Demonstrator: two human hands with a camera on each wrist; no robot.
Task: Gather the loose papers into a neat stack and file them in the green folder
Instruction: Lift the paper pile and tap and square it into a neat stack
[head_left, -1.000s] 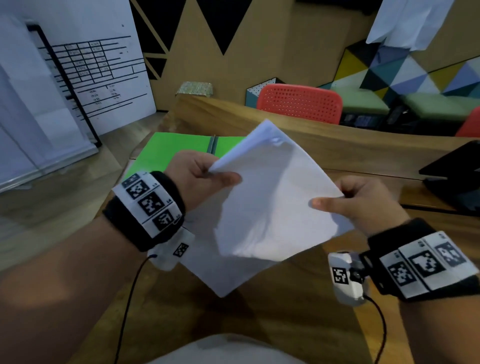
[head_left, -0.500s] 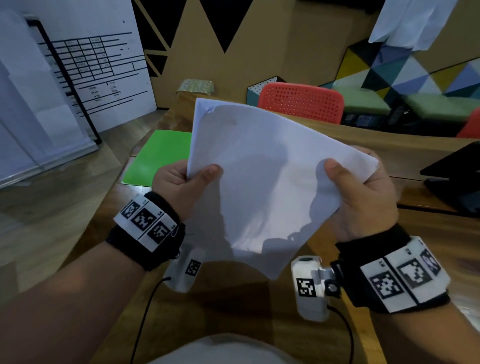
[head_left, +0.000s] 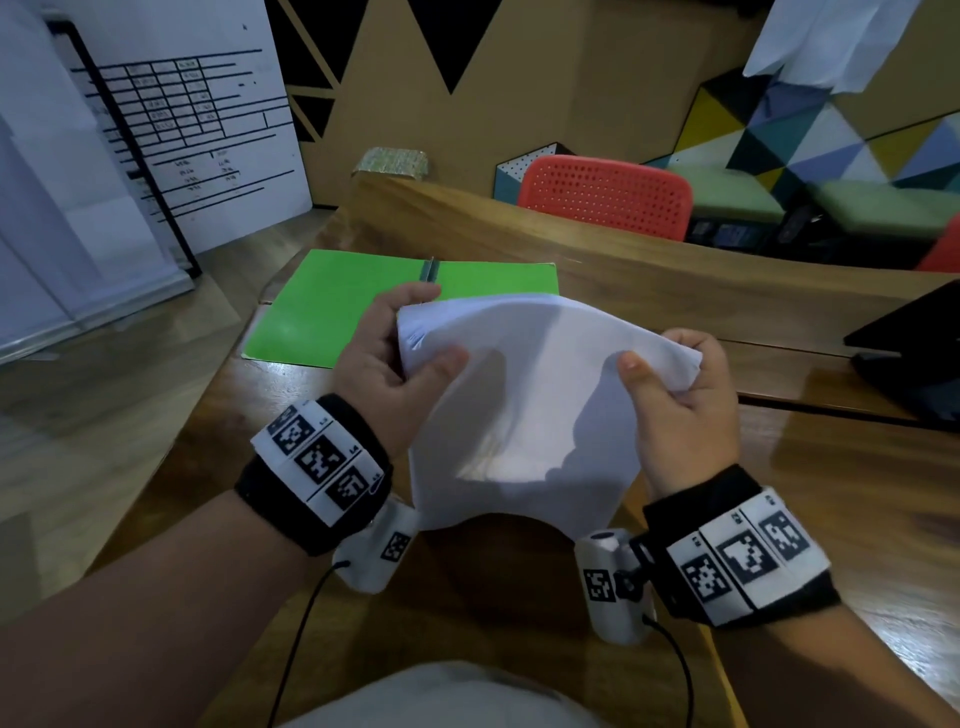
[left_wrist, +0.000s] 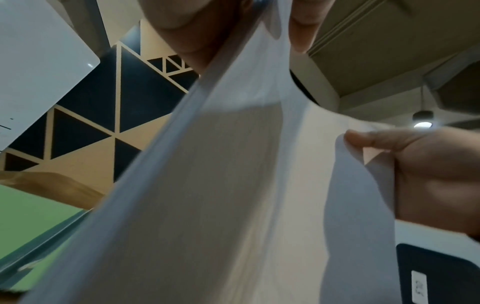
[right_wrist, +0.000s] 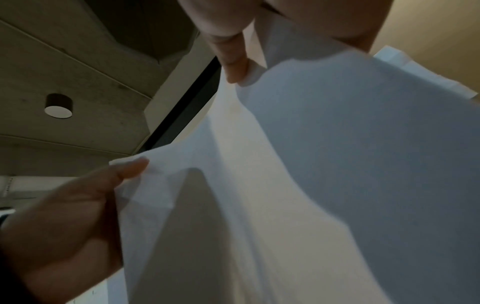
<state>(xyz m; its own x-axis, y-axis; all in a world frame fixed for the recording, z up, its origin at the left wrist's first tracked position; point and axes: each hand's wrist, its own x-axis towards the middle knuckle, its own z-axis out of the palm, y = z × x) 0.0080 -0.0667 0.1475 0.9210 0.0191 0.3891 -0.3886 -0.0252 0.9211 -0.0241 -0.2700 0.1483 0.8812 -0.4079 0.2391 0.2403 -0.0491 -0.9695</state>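
1. The left hand (head_left: 387, 358) is pinching the upper left corner of the stack of papers (head_left: 524, 410), thumb lying on the near face and fingers curling behind it.
2. The right hand (head_left: 685, 400) is pinching the upper right corner in the same way, thumb on the near face; its other fingers are hiding behind the sheets in the head view.
3. The stack is hanging between both hands above the desk (head_left: 857, 493), sagging in the middle and bowing at its lower edge; whether that edge is touching the desk cannot be told.
4. At the left corner the sheet edges are fanning slightly, so the stack is not looking fully squared; how many sheets there are cannot be made out.
5. The green folder (head_left: 332, 312) is lying open on the desk beyond the left hand, its spine clip showing at the far edge; the papers and left hand are covering its near right part.
6. In the left wrist view the papers (left_wrist: 233, 185) are filling most of the frame and blurring, with the right hand (left_wrist: 428, 174) gripping the far corner and a strip of green folder (left_wrist: 31, 216) at lower left.
7. In the right wrist view the papers (right_wrist: 311, 185) are again blocking nearly everything; the left hand (right_wrist: 72, 216) is showing at lower left, thumb on the sheet.
8. A dark object (head_left: 914, 343) is being cut off at the right edge of the desk, too partial to identify.
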